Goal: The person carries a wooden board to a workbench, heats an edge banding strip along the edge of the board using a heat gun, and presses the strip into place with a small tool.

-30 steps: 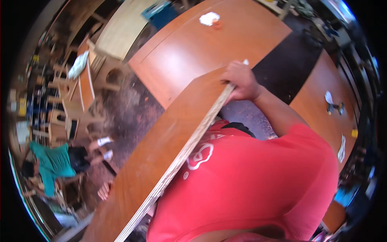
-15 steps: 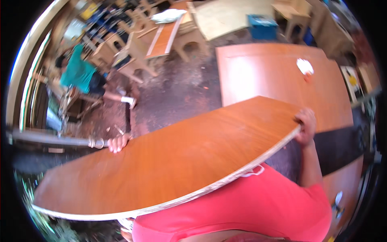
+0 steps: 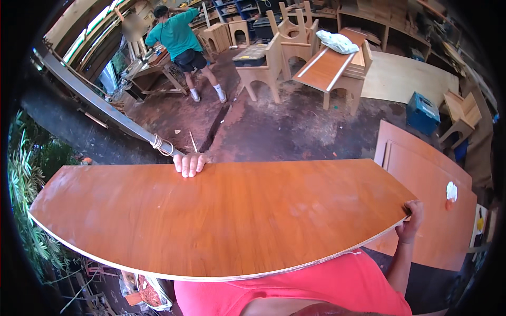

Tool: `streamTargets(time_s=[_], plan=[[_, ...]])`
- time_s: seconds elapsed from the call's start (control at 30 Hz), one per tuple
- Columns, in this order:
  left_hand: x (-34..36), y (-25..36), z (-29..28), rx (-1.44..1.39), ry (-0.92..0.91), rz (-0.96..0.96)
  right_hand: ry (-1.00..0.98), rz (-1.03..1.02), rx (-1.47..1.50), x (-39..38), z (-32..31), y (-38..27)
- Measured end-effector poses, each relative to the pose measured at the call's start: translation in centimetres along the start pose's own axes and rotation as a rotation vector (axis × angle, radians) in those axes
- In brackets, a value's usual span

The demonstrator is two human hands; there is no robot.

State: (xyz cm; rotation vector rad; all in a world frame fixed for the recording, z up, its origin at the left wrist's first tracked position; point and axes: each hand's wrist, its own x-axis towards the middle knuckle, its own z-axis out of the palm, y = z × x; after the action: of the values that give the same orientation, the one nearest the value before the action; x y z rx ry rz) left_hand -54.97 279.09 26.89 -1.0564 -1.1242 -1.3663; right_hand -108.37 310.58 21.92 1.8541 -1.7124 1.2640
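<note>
A long reddish-brown wooden panel (image 3: 226, 216) spans the view in front of my chest, its pale cut edge toward my body. My left hand (image 3: 190, 165) curls its fingers over the far edge, left of the middle; the thumb and palm are hidden behind the panel. At the right end, my right hand (image 3: 412, 218) grips the corner, thumb side on top and the other fingers underneath. More reddish-brown sheets (image 3: 427, 179) lie at my right, with a small white and orange item (image 3: 450, 195) on top.
A person in a green shirt (image 3: 176, 31) stands at a workbench (image 3: 153, 79) at the far left. Beyond the panel are wooden chairs (image 3: 263, 68), a brown board (image 3: 327, 68) with white strips and a blue box (image 3: 422, 113). A metal pole (image 3: 105, 102) with rope borders the left, beside plants (image 3: 31, 200).
The panel has swung from a slant to nearly level across my view, its right end lower. My view has turned left, and both hands keep their hold. The person in green now stands upright.
</note>
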Motion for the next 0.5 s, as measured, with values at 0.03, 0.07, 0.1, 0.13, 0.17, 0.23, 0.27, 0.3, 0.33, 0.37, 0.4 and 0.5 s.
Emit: streamTargets(time_s=[0.03,0.07,0.1,0.13,0.17,0.23,0.27,0.3,0.33,0.37,0.4,0.5], plan=[[0.2,1.1,-0.7,0.014,-0.004,0.015,0.004,-0.018,-0.003,0.9,1.7,-0.2],[0.4,2.2,-1.6,0.014,-0.001,0.015,0.001,-0.017,-0.003,1.7,3.3,-0.2],[0.6,3.4,-2.4,0.052,0.014,0.015,0.004,-0.005,0.016,2.8,5.0,-0.2],[0.8,3.9,-2.9,0.096,0.029,0.019,0.005,0.001,0.037,4.2,6.4,0.3],[1.0,4.1,-3.2,0.109,0.065,0.055,0.009,-0.048,0.085,5.7,7.8,0.3],[1.6,5.3,-4.3,0.142,0.059,0.068,0.028,-0.06,0.118,8.3,10.9,0.4],[2.0,6.1,-5.0,0.17,0.052,0.078,0.05,-0.067,0.15,9.6,12.6,0.6],[2.3,6.7,-5.5,0.205,0.056,0.113,0.034,-0.054,0.192,10.7,14.4,1.4],[2.7,8.0,-5.6,0.252,0.081,0.09,0.04,-0.056,0.205,11.8,16.7,2.1],[2.2,8.2,-7.5,0.247,0.081,0.09,0.042,-0.052,0.206,12.5,18.8,3.2],[1.7,8.2,-9.6,0.243,0.081,0.089,0.043,-0.048,0.208,13.6,20.6,4.3],[5.1,10.2,-10.6,0.364,0.075,0.07,0.009,-0.076,0.342,19.7,27.3,5.0]])
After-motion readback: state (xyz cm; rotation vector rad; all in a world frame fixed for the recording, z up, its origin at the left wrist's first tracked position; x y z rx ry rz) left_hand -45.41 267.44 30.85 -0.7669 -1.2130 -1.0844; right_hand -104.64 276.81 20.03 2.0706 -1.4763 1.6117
